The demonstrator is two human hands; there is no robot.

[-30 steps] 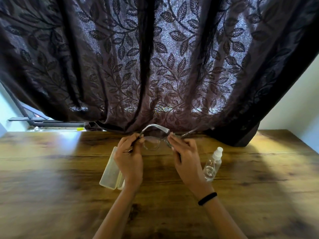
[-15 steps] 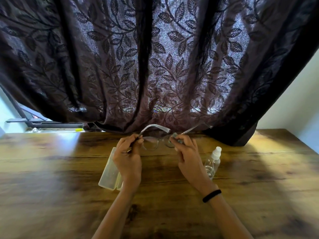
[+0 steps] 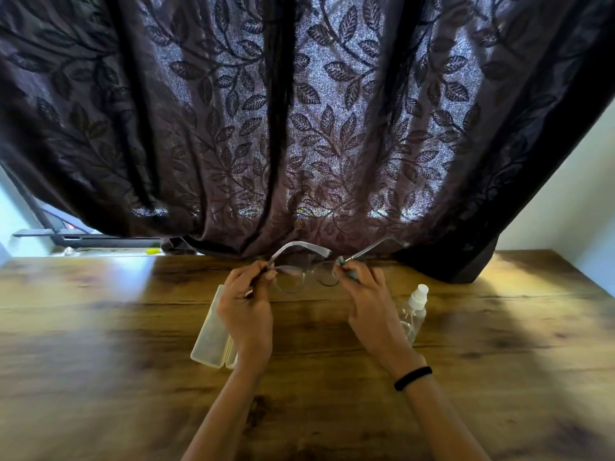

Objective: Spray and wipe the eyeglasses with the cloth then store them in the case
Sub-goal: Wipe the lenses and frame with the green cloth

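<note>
Two bare arms reach out from the bottom of the picture over a brown wooden table (image 3: 100,377). The right arm has a black band (image 3: 413,378) around the wrist. A bit farther out, a pale plastic case (image 3: 209,337) lies flat on the table, just to the left of the left wrist and partly hidden by it. On the other side, a small clear spray bottle (image 3: 413,312) with a white top stands on the table just beside the right hand. The left hand (image 3: 246,307) is up above the table, and its fingers are closed tight on the left end of the eyeglasses (image 3: 299,277), where the arm of the frame joins the front. The right hand (image 3: 369,301) is up too, and its thumb and fingers pinch a small grey cloth (image 3: 346,266) against the right end of the frame. Only a little bit of the cloth peeks out between the fingers. The glasses have clear round lenses and hang in the air between the two hands, above the table, not touching it. Their two thin arms are open and point away from the person, toward the back. Behind the table hangs a big dark curtain (image 3: 299,128) with a leaf pattern, and light shines through it. At the far right is a plain pale wall (image 3: 565,201).
</note>
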